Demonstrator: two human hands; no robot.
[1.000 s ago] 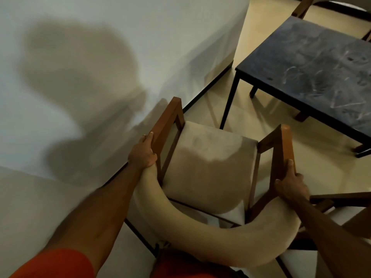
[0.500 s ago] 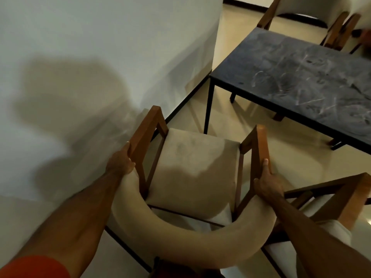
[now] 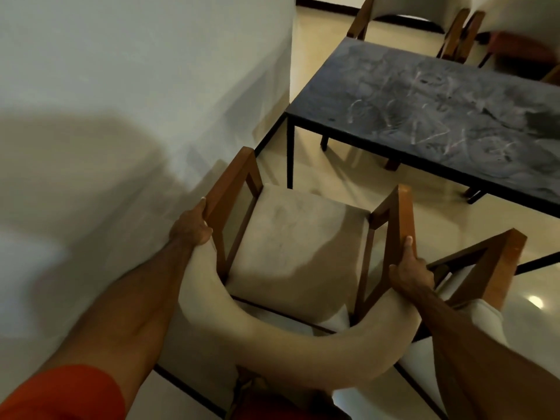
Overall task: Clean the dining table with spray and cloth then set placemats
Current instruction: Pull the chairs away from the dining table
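I can read no text, label, brand, number or sign anywhere in my view. The pale streaks on the dark dining table (image 3: 439,110), at the upper right of the frame, are only smears and form no letters.

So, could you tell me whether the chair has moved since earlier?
Yes: the chair has edged toward the dining table; the gap from its seat to the table's near leg has narrowed.
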